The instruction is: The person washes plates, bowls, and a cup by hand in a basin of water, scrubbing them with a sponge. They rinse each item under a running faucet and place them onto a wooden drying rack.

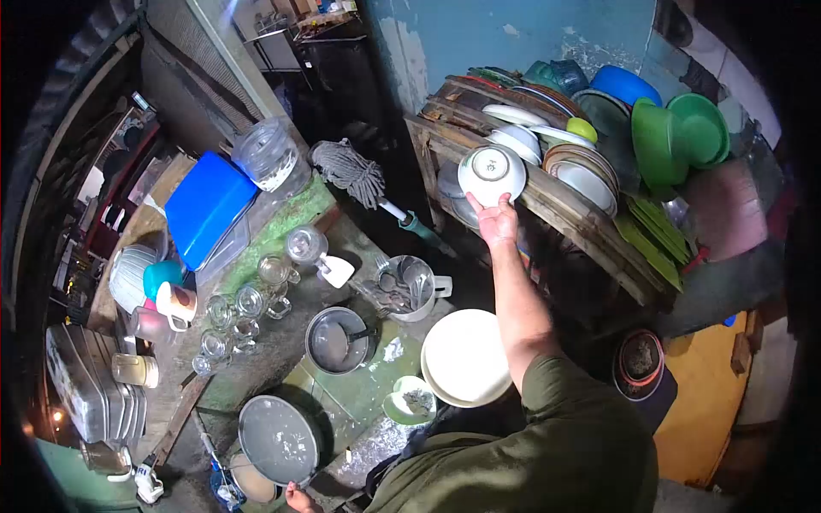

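Note:
My right hand (498,224) reaches out to the wooden dish rack (560,205) and grips a white bowl (493,173) by its near edge. The bowl is upside down, its foot ring facing me, in front of other white bowls (516,142) on the rack. Only part of my left hand (301,498) shows at the bottom, close to the rim of a grey metal basin (279,438). Whether it holds that rim cannot be made out. A large white basin (466,359) sits below my right forearm.
A pot with a ladle (339,340), a white container of cutlery (410,286) and a green bowl (410,400) stand on the worktop. Several glass mugs (250,301) line the left. A mop (351,171) leans behind; green basins (684,137) fill the rack's far end.

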### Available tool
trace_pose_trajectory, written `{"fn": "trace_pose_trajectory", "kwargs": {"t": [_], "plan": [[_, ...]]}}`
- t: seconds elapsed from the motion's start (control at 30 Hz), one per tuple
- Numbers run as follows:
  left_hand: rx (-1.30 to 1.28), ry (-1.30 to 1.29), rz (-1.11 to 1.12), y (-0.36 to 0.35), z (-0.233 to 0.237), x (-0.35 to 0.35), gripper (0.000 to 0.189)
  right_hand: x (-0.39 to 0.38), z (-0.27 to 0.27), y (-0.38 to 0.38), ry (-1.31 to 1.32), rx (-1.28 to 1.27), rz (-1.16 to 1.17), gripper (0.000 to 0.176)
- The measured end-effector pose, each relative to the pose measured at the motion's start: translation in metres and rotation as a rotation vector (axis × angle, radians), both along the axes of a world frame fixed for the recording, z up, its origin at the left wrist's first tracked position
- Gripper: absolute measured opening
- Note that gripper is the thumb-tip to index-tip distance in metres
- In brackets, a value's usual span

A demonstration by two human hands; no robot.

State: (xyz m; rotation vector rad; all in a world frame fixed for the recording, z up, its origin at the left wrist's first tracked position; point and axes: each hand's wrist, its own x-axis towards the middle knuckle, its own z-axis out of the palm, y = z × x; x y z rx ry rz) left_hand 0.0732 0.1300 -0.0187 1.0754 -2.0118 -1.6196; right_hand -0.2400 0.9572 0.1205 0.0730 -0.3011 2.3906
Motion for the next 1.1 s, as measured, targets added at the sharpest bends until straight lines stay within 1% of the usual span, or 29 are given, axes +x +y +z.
{"fn": "trace_pose_trajectory", "kwargs": {"t": [0.03,0.07,0.1,0.17,0.2,0.23,0.3,0.33,0.37,0.43,0.47,0.5,0.57,0.63,0.67,0.7,0.73,0.77,0.83,0.87,0.9,0.97,1.0,1.03,1.1], "plan": [[-0.054,-0.047,-0.022,0.004,0.003,0.002,0.016,-0.004,0.002,0.004,0.001,-0.065,-0.001,0.031],[-0.065,0.025,0.012,-0.005,-0.012,-0.001,0.018,-0.009,-0.002,0.009,0.037,-0.063,-0.003,0.028],[-0.067,0.026,0.015,0.000,-0.008,0.001,0.018,-0.012,-0.006,0.013,0.038,-0.065,0.000,0.028],[0.016,-0.057,0.031,0.007,-0.003,0.005,0.020,-0.017,-0.009,0.016,0.089,0.010,-0.008,0.036],[0.016,-0.054,0.037,0.010,-0.003,0.005,0.020,-0.018,-0.008,0.018,0.031,-0.025,0.006,0.035],[0.012,-0.064,0.009,0.012,-0.003,0.005,0.022,-0.018,-0.008,0.017,0.032,-0.025,0.013,0.035],[0.001,-0.085,-0.053,0.019,0.003,0.004,0.026,-0.013,-0.013,0.013,0.092,-0.027,0.065,0.034],[0.065,-0.102,0.027,0.026,0.004,0.007,0.025,-0.007,-0.017,0.009,0.088,0.071,0.044,0.036],[0.066,-0.100,0.028,0.033,0.003,0.006,0.025,0.000,-0.011,0.004,0.029,0.034,0.061,0.039],[0.005,-0.184,0.131,0.042,0.005,0.007,0.025,0.000,-0.015,0.002,0.024,-0.037,0.054,0.041],[-0.046,-0.121,0.067,0.026,-0.009,0.007,0.023,-0.001,-0.016,0.003,0.023,-0.042,0.057,0.041],[-0.051,-0.122,0.069,0.026,-0.004,0.008,0.023,-0.005,-0.016,0.007,0.010,-0.027,0.044,0.041],[0.048,-0.144,0.042,0.029,0.003,0.008,0.023,-0.012,-0.013,0.015,-0.002,-0.009,0.031,0.042],[0.072,-0.137,0.057,0.035,0.006,0.008,0.025,-0.022,-0.006,0.021,-0.019,-0.093,0.003,0.037],[0.021,-0.094,0.053,0.041,0.007,0.010,0.026,-0.027,-0.002,0.022,-0.020,-0.093,0.011,0.037],[-0.031,-0.050,0.048,0.047,0.007,0.010,0.027,-0.032,0.001,0.023,-0.017,-0.144,-0.014,0.037],[-0.009,-0.118,0.079,0.058,0.018,0.012,0.027,-0.037,0.006,0.025,-0.015,-0.195,-0.040,0.036],[-0.007,-0.122,0.085,0.063,0.022,0.013,0.027,-0.042,0.010,0.026,-0.020,-0.245,-0.062,0.036],[0.034,-0.151,0.084,0.062,0.023,0.018,0.012,-0.053,0.024,0.030,-0.021,-0.326,-0.100,0.036],[0.038,-0.157,0.092,0.061,0.023,0.022,0.012,-0.060,0.039,0.032,-0.094,-0.450,-0.100,0.041],[0.042,-0.129,0.073,0.062,0.022,0.025,0.013,-0.067,0.045,0.037,-0.101,-0.445,-0.093,0.041],[0.050,-0.076,0.036,0.064,0.020,0.032,0.016,-0.079,0.057,0.046,-0.075,-0.417,-0.196,0.036],[0.074,-0.076,-0.063,0.059,0.022,0.041,0.016,-0.081,0.073,0.046,-0.154,-0.450,-0.257,0.037],[0.080,-0.085,-0.051,0.057,0.019,0.045,0.016,-0.087,0.077,0.052,-0.175,-0.476,-0.293,0.038],[-0.082,-0.004,-0.034,0.041,-0.011,0.056,0.015,-0.089,0.081,0.067,-0.134,-0.353,-0.300,0.040]]}}
